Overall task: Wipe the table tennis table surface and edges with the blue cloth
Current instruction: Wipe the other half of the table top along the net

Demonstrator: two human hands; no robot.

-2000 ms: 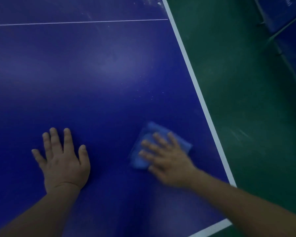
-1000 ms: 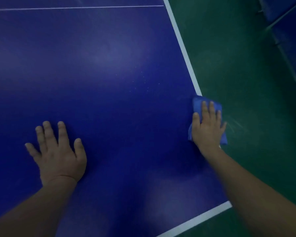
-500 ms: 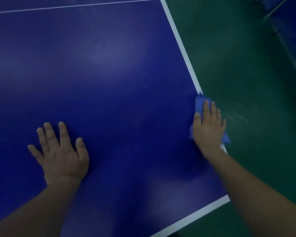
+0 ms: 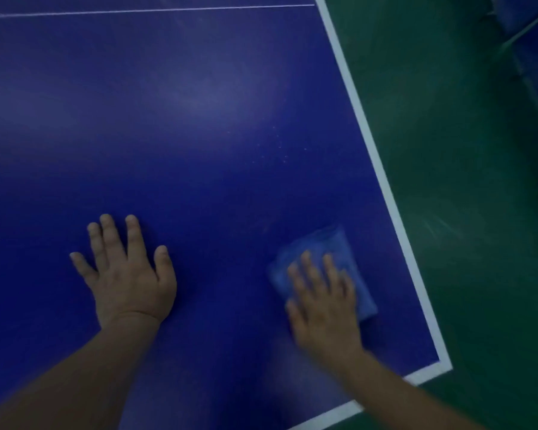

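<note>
The dark blue table tennis table fills most of the view, with a white line along its right edge and near corner. A folded blue cloth lies flat on the surface a short way in from the right edge. My right hand presses down on the cloth with straight, spread fingers; the hand is motion-blurred. My left hand rests flat on the bare table surface to the left, fingers spread, holding nothing.
Green floor lies beyond the table's right edge and near corner. Dark blue furniture stands at the upper right. A thin white line crosses the table at the top. Small pale specks dot the surface.
My right hand has slid the cloth from the right edge back inward and toward me onto the surface. My left hand has stayed flat in place.
</note>
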